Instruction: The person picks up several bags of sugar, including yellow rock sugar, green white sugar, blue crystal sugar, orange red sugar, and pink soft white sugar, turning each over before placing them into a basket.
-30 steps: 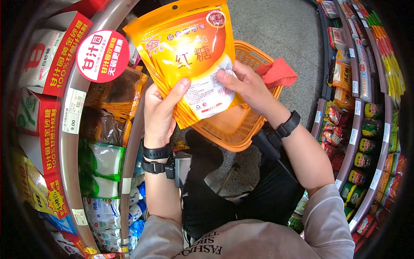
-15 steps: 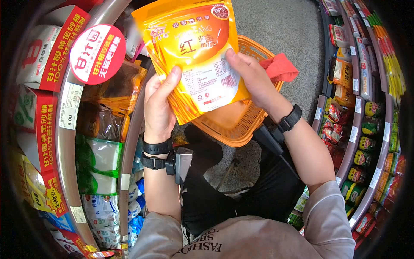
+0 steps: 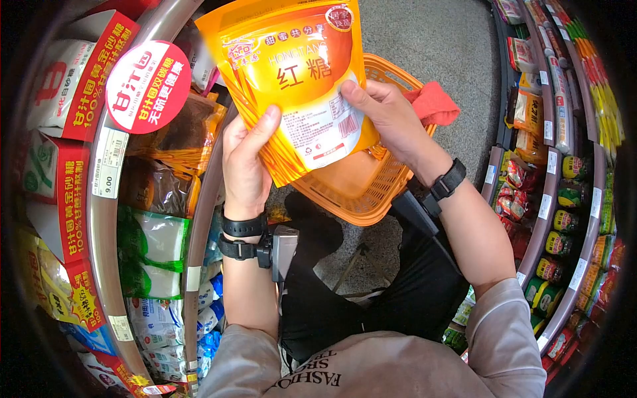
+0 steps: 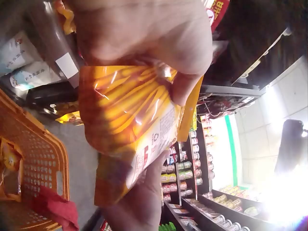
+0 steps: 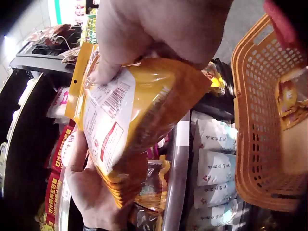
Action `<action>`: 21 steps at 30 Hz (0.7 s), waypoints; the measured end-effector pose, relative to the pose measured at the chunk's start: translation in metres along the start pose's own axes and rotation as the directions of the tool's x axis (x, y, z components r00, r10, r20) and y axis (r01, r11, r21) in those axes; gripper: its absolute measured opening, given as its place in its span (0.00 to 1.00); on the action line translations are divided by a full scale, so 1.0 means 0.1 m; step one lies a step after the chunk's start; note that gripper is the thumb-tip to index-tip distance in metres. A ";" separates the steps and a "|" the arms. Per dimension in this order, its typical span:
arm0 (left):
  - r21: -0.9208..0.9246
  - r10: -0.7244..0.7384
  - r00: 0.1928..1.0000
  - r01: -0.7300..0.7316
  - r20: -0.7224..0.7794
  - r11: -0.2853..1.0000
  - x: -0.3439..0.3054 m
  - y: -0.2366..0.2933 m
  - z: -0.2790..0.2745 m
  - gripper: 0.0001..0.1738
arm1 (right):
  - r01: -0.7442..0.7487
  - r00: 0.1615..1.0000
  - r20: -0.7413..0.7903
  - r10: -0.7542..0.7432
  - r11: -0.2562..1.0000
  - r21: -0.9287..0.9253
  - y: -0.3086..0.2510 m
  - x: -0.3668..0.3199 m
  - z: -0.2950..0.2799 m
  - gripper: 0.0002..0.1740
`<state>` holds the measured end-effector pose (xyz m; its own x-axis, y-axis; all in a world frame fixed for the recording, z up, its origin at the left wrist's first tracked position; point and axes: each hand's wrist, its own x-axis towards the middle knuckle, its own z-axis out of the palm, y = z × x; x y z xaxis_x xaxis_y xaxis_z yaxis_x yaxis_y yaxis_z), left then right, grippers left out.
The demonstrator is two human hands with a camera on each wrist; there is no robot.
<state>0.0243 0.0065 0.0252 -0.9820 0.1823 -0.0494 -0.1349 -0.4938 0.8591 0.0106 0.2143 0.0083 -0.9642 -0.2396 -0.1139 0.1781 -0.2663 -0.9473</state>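
Observation:
A yellow-orange pouch of brown sugar [image 3: 298,109], printed with large Chinese characters and "HONGTANG", is held up in front of the body with its printed panel facing the head camera. My left hand [image 3: 245,162] grips its lower left edge, thumb on the front and fingers behind. At the right edge my right hand [image 3: 393,118] pinches it the same way, its thumb beside the white label panel. The left wrist view shows the folded orange side of the pouch [image 4: 125,106]. In the right wrist view, the barcode on the pouch [image 5: 144,101] lies below the right thumb.
Behind the pouch stands an orange basket [image 3: 371,211] on the grey floor, a red cloth [image 3: 434,105] over its rim and yellow packages [image 5: 290,96] inside. Left, a shelf [image 3: 106,252] holds bagged goods beside a round sign [image 3: 147,86]. Another shelf [image 3: 539,245] curves along the right.
The pouch tipped slightly and moved a little up in the head view, along with the basket. Both hands kept their hold on its edges.

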 end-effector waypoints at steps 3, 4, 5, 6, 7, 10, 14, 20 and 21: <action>0.022 0.011 1.000 -0.011 -0.002 1.000 0.00 -0.02 -0.02 0.19 | 0.016 1.000 0.002 -0.016 1.000 -0.008 0.03 0.01 -0.01 0.23; 0.035 0.009 1.000 -0.010 0.007 0.999 0.00 -0.02 -0.03 0.21 | 0.025 1.000 0.006 -0.025 1.000 -0.012 0.04 0.02 -0.02 0.23; 0.048 0.007 1.000 -0.008 0.016 0.999 0.00 -0.02 -0.05 0.22 | 0.035 0.999 0.010 -0.034 0.999 -0.015 0.04 0.02 -0.02 0.23; 0.061 0.005 1.000 -0.007 0.025 0.998 0.01 -0.02 -0.06 0.24 | 0.041 0.999 -0.006 -0.041 0.999 -0.025 0.04 0.02 -0.02 0.23; 0.082 -0.007 1.000 0.007 0.002 0.997 0.02 -0.02 -0.03 0.25 | 0.048 0.999 -0.021 -0.048 0.998 -0.035 0.04 0.02 -0.01 0.23; 0.336 -0.024 0.998 0.042 -0.059 0.941 0.07 -0.06 -0.03 0.30 | 0.061 0.985 -0.155 -0.078 0.992 -0.108 0.11 0.04 0.00 0.20; 0.613 -0.160 0.982 0.187 -0.099 0.767 0.06 -0.23 -0.18 0.51 | 0.066 0.949 -0.139 -0.284 0.607 -0.792 0.15 0.04 -0.08 0.14; 0.353 -0.172 0.981 0.194 -0.093 0.915 0.02 -0.45 0.19 0.56 | 0.299 0.914 0.094 -0.394 0.500 -0.813 0.21 -0.10 0.23 0.16; 0.319 -0.110 0.981 0.157 -0.159 0.935 0.00 -0.49 0.18 0.49 | 0.299 0.915 0.099 -0.390 0.496 -0.815 0.21 -0.10 0.27 0.16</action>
<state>0.0335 0.0459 -0.0076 -0.9696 0.0983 -0.2242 -0.2378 -0.1614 0.9578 0.0298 0.1860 -0.0028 -0.9327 -0.2077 0.2949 -0.3606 0.5570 -0.7482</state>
